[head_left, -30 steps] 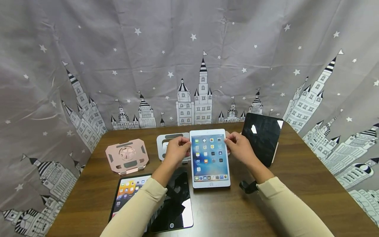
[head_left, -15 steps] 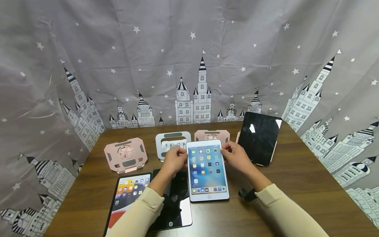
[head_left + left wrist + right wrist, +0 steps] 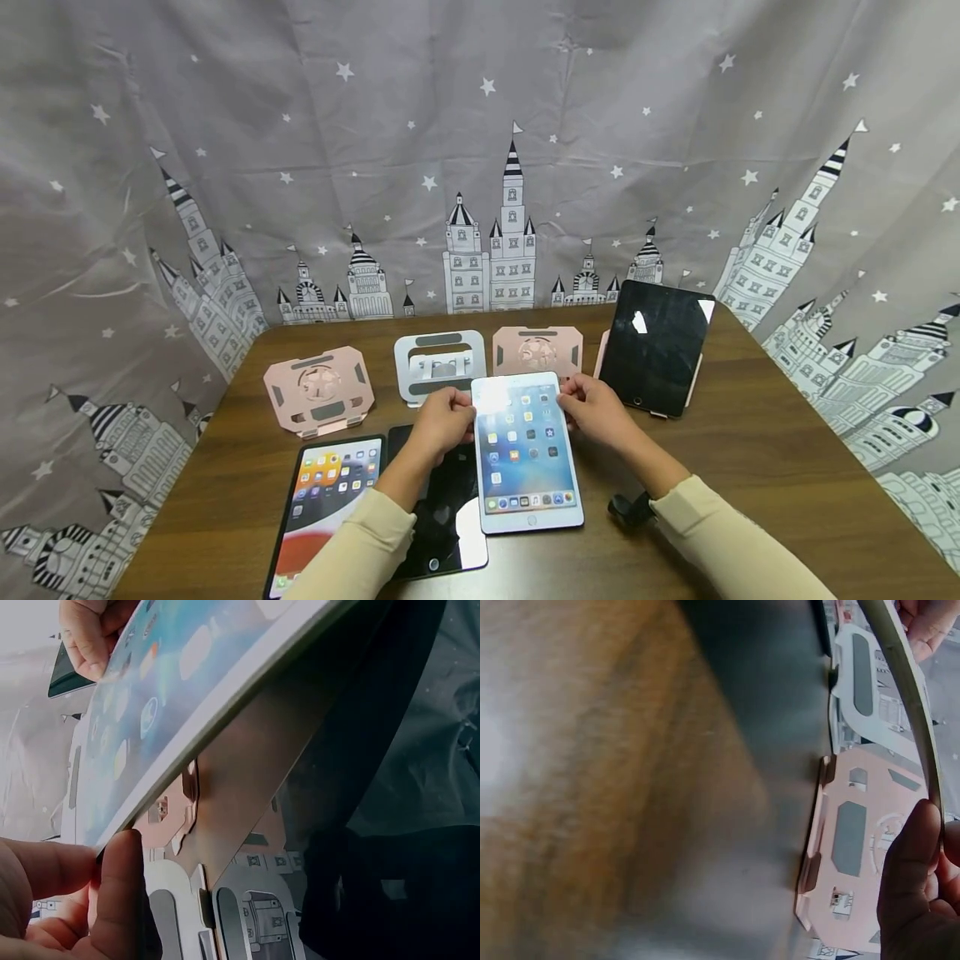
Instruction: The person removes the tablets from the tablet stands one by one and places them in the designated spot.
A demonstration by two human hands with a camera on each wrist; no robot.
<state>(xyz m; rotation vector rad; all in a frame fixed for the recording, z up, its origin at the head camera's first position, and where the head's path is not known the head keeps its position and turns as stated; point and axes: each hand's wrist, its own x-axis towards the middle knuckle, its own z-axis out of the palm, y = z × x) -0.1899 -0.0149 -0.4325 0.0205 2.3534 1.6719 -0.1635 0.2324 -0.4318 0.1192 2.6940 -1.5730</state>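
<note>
Between both hands is a white tablet [image 3: 528,454] with its screen lit and showing app icons. My left hand [image 3: 444,423] pinches its upper left edge, thumb on one face and fingers on the other, as the left wrist view shows on the tablet's [image 3: 202,682] rim. At the upper right edge, my right hand [image 3: 600,410] pinches it the same way. The tablet is held above the table, tilted, with the stands beyond it. Just behind it stand a pink tablet stand [image 3: 537,350] and a white tablet stand [image 3: 441,343], both bearing no tablet.
Another pink stand [image 3: 321,385] is at the left. A dark tablet [image 3: 656,346] leans on a pink stand at the right. Below my left arm lie a lit tablet [image 3: 330,492] and a black tablet [image 3: 438,533]. A grey castle-print curtain [image 3: 420,150] hangs behind the table [image 3: 750,467].
Both hands have drawn the white tablet down toward me and slightly left. The middle pink stand and more of the white stand have come into sight behind it.
</note>
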